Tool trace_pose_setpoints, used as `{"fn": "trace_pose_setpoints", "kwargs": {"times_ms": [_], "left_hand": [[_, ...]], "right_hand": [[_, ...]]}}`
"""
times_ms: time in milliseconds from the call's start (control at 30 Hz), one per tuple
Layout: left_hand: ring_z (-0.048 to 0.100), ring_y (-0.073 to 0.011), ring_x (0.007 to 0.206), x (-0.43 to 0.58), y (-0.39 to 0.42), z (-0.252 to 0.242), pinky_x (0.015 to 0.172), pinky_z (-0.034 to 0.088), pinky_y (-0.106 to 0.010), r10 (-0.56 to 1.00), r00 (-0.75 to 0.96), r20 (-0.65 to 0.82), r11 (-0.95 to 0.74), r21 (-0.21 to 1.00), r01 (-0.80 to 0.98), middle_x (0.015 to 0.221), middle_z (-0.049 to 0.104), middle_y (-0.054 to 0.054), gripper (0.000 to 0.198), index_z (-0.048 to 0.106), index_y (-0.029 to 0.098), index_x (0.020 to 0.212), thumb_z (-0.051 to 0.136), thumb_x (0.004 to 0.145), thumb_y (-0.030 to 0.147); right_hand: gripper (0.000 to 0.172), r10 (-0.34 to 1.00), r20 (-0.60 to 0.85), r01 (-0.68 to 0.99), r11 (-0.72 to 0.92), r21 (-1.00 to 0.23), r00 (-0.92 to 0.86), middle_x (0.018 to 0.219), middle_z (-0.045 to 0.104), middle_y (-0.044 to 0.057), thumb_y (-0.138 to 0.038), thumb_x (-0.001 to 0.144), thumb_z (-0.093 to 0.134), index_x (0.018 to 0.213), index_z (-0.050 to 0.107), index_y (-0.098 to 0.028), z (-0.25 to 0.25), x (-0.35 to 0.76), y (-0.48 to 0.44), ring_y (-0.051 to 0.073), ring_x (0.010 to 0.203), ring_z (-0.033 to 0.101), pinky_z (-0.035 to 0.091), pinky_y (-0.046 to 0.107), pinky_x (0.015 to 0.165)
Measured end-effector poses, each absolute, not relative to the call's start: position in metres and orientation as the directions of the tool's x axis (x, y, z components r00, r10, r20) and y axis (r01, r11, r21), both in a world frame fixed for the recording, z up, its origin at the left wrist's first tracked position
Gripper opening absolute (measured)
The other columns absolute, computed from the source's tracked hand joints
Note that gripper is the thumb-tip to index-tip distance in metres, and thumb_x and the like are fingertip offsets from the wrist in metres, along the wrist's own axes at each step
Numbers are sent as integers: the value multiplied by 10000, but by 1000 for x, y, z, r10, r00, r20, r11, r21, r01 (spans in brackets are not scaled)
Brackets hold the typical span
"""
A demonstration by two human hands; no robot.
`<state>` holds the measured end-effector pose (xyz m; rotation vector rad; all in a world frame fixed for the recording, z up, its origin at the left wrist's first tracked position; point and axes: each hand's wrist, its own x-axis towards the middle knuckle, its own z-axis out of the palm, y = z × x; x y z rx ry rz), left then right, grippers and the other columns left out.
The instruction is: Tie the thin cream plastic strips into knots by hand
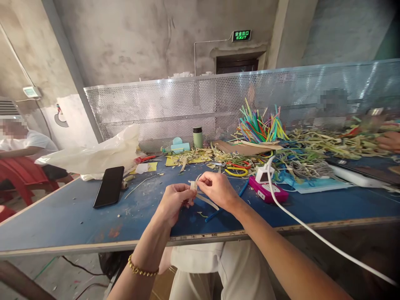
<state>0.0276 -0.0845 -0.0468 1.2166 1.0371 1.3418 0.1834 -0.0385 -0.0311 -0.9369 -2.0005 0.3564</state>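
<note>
Both my hands meet over the blue table (62,221) near its front edge. My left hand (175,202) is closed in a pinch on a pale beige strip (208,201), and a gold bracelet sits on that wrist. My right hand (215,187) is also closed on the same strip, at its upper end. The strip's loose end trails down to the right onto the table. A blue pen-like stick (215,214) lies just under my hands.
A black phone (109,186) lies to the left beside a white plastic bag (96,156). To the right are a pink device (268,191) with a white cable, coloured strips (259,125) and tangled offcuts. A perforated metal screen (156,108) backs the table. A person sits far left.
</note>
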Motion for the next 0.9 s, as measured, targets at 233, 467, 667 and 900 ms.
{"fn": "trace_pose_setpoints", "kwargs": {"times_ms": [233, 467, 667, 900], "left_hand": [[458, -84, 393, 27, -85, -44, 393, 286, -212, 995, -99, 33, -50, 982, -181, 474, 517, 10, 167, 574, 138, 536, 705, 569, 237], [420, -82, 344, 27, -84, -44, 348, 274, -210, 989, -145, 33, -57, 985, -162, 430, 511, 5, 164, 558, 148, 527, 679, 579, 246], [409, -82, 342, 30, -86, -44, 345, 285, -205, 976, -195, 94, -108, 992, -60, 406, 502, 14, 136, 565, 157, 534, 668, 584, 231], [383, -80, 326, 33, -85, -45, 340, 288, -203, 961, -244, 133, -115, 990, 86, 389, 499, 27, 122, 545, 174, 531, 634, 613, 192]], "right_hand": [[95, 616, 730, 469, 760, -450, -297, 634, 597, 2, -145, 757, 579, 667, 586, -176, -28, 186, -43, 122, 587, 514, 370, 228, 561], [113, 601, 699, 496, 775, -392, -387, 607, 550, -7, -121, 709, 579, 627, 542, -188, -27, 186, -46, 113, 555, 459, 325, 227, 527], [134, 658, 648, 553, 726, -409, -384, 591, 559, -8, -89, 655, 582, 600, 520, -193, -26, 185, -48, 111, 536, 452, 306, 226, 511], [128, 654, 642, 526, 737, -424, -400, 600, 558, -6, -84, 673, 578, 612, 536, -189, -27, 183, -48, 112, 541, 461, 318, 229, 519]]}}
